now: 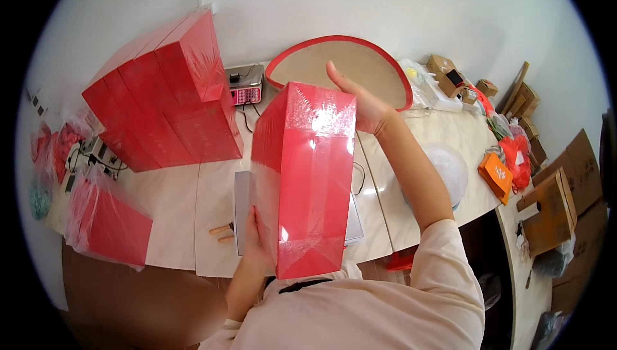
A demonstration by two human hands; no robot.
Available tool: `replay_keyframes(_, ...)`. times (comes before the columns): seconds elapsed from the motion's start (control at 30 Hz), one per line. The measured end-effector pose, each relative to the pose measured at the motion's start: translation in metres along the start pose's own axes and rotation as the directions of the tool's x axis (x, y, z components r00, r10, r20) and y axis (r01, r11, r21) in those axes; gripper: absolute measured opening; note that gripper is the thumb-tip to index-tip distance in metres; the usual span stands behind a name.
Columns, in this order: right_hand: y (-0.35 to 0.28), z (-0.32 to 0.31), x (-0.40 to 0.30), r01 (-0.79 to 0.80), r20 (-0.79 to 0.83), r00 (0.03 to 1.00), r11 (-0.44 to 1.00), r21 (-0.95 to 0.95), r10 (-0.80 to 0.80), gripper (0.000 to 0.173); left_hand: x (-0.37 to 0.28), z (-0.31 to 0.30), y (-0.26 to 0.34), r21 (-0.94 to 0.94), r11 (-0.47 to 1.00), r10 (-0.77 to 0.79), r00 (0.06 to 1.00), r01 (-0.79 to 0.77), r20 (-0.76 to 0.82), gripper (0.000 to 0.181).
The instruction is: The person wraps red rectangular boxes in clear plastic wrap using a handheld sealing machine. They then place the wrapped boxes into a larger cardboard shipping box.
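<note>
A large red box (315, 176), wrapped in shiny clear film, is held up off the table, tilted, in front of my body. My left hand (258, 241) supports its lower left side, the fingers partly hidden by the box. Against the upper right side rests my right hand (368, 109), its thumb pointing up and its other fingers out of sight behind the box. Below, a flat grey object (242, 191) shows on both sides of the box, mostly covered by it. Two wooden handles (221, 230) stick out to its left.
Stacked red boxes (159, 104) stand at back left, by a digital scale (248, 82). A red-rimmed, tan panel (337, 68) leans at the back wall. A red box in plastic (113, 225) sits front left. To the right lie an orange pouch (496, 176) and cardboard boxes (549, 215).
</note>
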State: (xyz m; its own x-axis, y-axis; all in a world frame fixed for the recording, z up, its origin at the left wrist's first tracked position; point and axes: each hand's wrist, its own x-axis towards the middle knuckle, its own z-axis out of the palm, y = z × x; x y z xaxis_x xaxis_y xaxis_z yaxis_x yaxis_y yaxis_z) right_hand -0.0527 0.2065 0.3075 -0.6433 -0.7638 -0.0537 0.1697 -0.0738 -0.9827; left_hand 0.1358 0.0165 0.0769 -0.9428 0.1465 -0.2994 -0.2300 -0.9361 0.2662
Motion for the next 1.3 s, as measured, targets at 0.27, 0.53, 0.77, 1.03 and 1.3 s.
replay_keyframes(0.27,0.016,0.061,-0.007,0.086,-0.170,0.980,0.989,-0.121,-0.106,0.063,-0.079,0.024,-0.054,0.394,0.918,-0.003,0.990,-0.053,0.140,0.074)
replay_keyframes(0.53,0.050,0.097,0.000,-0.197,-0.227,0.968,0.875,-0.441,0.104,0.044,-0.110,-0.015,-0.102,-0.202,0.956,-0.207,0.977,0.213,0.049,0.064)
replay_keyframes(0.77,0.065,0.120,-0.009,-0.285,-0.376,0.923,0.803,-0.524,0.082,0.041,-0.131,-0.017,-0.118,-0.516,0.829,-0.289,0.955,0.217,-0.063,0.080)
replay_keyframes(1.03,0.068,0.150,-0.028,-0.172,-0.244,0.940,0.286,-0.943,-0.238,0.059,-0.119,-0.007,-0.131,-0.657,0.715,-0.434,0.889,0.240,-0.148,0.085)
replay_keyframes(1.3,0.076,0.161,-0.028,-0.166,-0.206,0.952,0.181,-0.969,-0.228,0.056,-0.118,-0.014,-0.136,-0.669,0.695,-0.368,0.930,0.264,-0.015,0.077)
